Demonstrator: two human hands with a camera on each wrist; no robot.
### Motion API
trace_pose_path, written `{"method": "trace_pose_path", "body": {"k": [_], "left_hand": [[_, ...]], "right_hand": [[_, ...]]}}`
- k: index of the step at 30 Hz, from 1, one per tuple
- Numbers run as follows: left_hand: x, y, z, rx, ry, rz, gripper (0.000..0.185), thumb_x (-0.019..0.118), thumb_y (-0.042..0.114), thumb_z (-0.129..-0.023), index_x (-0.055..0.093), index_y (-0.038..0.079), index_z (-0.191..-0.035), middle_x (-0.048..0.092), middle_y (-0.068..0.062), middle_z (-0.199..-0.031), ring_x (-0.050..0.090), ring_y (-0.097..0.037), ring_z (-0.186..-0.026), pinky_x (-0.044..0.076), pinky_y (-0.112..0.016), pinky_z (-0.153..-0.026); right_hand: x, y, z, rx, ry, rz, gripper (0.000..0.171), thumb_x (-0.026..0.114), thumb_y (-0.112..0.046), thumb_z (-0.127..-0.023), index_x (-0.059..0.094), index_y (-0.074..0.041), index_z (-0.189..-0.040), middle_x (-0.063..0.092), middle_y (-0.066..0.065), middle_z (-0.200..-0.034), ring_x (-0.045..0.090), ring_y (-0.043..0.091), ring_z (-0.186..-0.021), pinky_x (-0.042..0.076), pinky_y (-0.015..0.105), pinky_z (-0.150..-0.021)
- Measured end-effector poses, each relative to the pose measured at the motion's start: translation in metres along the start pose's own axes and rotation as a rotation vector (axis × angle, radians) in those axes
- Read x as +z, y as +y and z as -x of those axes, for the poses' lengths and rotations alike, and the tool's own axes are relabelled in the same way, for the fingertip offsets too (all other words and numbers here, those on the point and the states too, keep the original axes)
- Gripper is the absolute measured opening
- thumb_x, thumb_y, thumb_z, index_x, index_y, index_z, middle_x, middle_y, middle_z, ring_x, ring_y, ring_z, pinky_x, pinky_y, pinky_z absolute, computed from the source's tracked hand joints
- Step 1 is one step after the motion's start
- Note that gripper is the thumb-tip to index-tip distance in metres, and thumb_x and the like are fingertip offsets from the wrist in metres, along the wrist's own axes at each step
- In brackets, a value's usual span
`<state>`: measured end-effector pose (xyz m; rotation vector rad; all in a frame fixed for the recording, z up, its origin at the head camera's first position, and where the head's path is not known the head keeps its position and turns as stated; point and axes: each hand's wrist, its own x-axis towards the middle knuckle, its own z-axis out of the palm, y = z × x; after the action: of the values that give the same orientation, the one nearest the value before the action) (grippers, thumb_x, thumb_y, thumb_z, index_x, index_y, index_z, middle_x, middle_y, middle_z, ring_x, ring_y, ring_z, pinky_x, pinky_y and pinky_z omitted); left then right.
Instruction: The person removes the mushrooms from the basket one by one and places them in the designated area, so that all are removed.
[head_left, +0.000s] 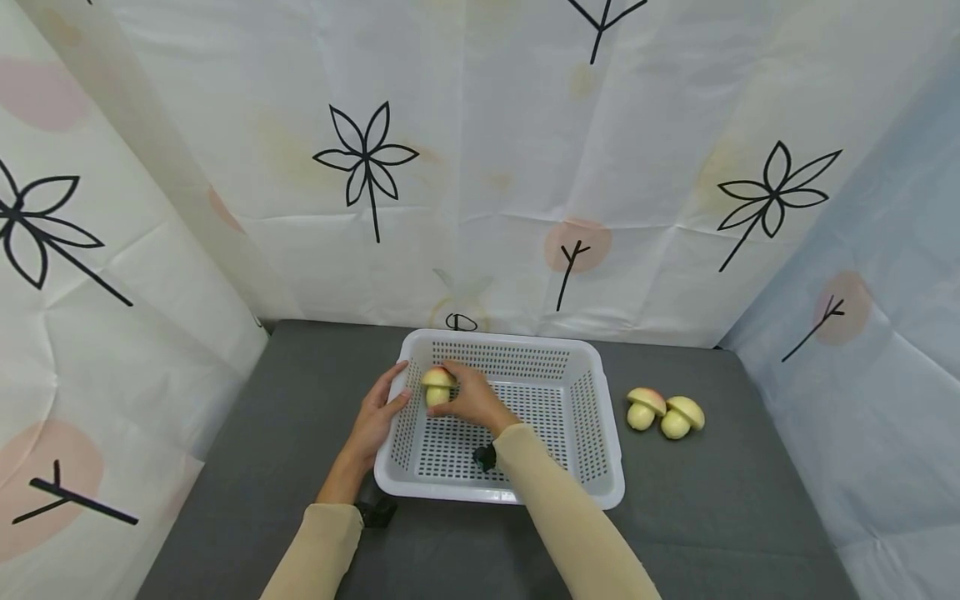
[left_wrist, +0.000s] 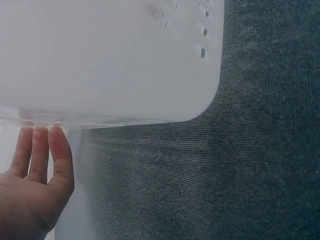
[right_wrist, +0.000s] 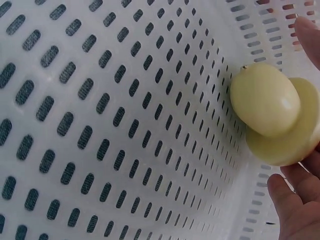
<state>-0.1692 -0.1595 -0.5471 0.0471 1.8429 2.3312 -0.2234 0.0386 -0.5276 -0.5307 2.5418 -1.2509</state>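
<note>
A white perforated plastic basket (head_left: 498,493) stands on the grey table. Inside it, near the left wall, my right hand (head_left: 476,400) holds a yellow toy mushroom (head_left: 437,394) with a reddish cap top, fingers and thumb around the cap. In the right wrist view, the mushroom's pale rounded stem (right_wrist: 265,100) faces the camera, close to the perforated wall. Against the basket's left side rests my left hand (head_left: 375,421), its fingers fairly straight. The left wrist view shows those fingertips (left_wrist: 59,137) touching the basket's outer side (left_wrist: 125,75).
Two more toy mushrooms, a left one (head_left: 644,408) and a right one (head_left: 682,417), lie side by side on the table (head_left: 720,500) to the right of the basket. Patterned white cloth (head_left: 487,167) hangs behind and on both sides.
</note>
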Motion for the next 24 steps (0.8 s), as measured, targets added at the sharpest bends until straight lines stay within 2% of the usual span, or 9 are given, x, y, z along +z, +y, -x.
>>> {"method": "trace_pose_path", "body": {"k": [12,24], "left_hand": [[-0.0005,-0.0004,-0.0002,0.003,0.002,-0.012,0.058,0.056,0.021,-0.106,0.032,0.024,-0.159,0.027,-0.003,-0.165,0.042,-0.044,-0.138,0.047,-0.061,-0.098],[-0.0005,-0.0012,-0.0014,0.013,0.007,-0.02,0.058,0.056,0.022,-0.106,0.033,0.023,-0.159,0.027,-0.005,-0.164,0.041,-0.042,-0.14,0.043,-0.065,-0.1]], "right_hand": [[0.0021,-0.0037,-0.0025,-0.025,-0.027,0.094,0.095,0.094,-0.02,-0.073,0.044,0.002,-0.15,0.049,0.015,-0.15,0.049,0.031,-0.135,0.039,0.044,-0.111],[0.0029,-0.005,-0.0004,0.006,-0.061,0.167,0.097,0.095,-0.023,-0.072,0.045,-0.009,-0.153,0.045,0.015,-0.151,0.05,0.032,-0.13,0.043,0.046,-0.106]]}}
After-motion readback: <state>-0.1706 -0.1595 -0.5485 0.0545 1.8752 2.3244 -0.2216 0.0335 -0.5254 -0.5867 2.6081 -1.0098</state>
